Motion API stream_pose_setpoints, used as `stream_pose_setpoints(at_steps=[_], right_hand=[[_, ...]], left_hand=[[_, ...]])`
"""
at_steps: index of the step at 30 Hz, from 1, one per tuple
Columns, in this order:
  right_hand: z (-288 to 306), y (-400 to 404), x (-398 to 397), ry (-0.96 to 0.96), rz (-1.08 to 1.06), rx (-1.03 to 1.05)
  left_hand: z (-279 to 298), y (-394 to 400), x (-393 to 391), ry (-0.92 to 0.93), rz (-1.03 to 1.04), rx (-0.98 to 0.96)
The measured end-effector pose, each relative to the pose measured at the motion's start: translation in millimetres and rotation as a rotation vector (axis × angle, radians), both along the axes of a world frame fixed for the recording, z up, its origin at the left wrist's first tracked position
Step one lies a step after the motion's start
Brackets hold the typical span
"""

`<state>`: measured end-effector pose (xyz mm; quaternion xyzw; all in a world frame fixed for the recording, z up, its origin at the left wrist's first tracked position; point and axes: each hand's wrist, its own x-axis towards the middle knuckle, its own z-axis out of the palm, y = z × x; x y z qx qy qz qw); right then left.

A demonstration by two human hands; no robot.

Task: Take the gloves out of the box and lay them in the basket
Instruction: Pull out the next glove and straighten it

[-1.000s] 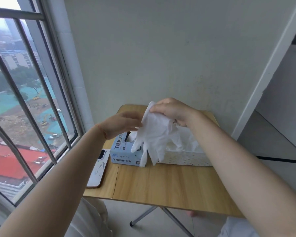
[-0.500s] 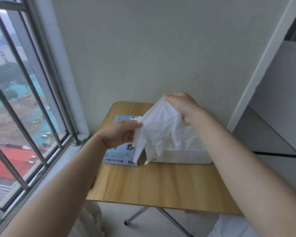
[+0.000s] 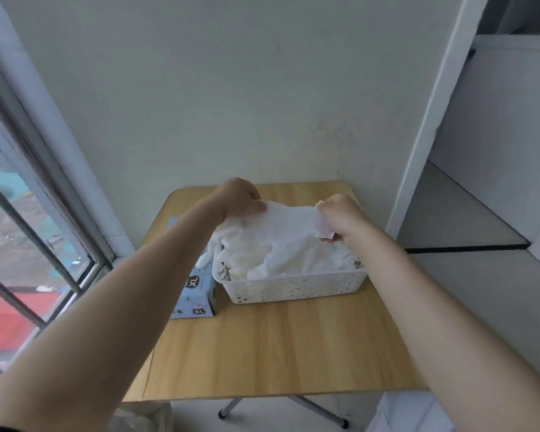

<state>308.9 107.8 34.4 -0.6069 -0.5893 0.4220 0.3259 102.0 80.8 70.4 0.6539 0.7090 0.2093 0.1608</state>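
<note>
I've got the glove (image 3: 289, 227) stretched over the basket (image 3: 293, 286), left hand (image 3: 239, 198) and right hand (image 3: 340, 218) each pinching an end. Risk: its fingers droop past the left rim towards the box (image 3: 197, 289), so letting go could leave it hanging outside.

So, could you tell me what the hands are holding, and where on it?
Both hold one white glove over the basket: left hand and right hand at opposite ends.

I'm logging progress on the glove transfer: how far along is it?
Done: white gloves already fill the basket. In hand: left hand and right hand hold one glove stretched over it. Left: laying it down; the box contents are hidden.
</note>
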Motion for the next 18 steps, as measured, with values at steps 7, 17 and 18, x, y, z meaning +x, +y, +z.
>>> stream_pose_setpoints(at_steps=[7,17,18], right_hand=[[-30,6,18,-0.711,0.004,0.338],[-33,-4,13,-1.114,0.110,0.540],[-33,-4,12,-1.131,0.106,0.553]], left_hand=[[-37,23,23,0.471,-0.012,0.044],[-61,-19,42,0.581,-0.292,-0.127],[-65,-20,40,0.575,-0.266,-0.170]])
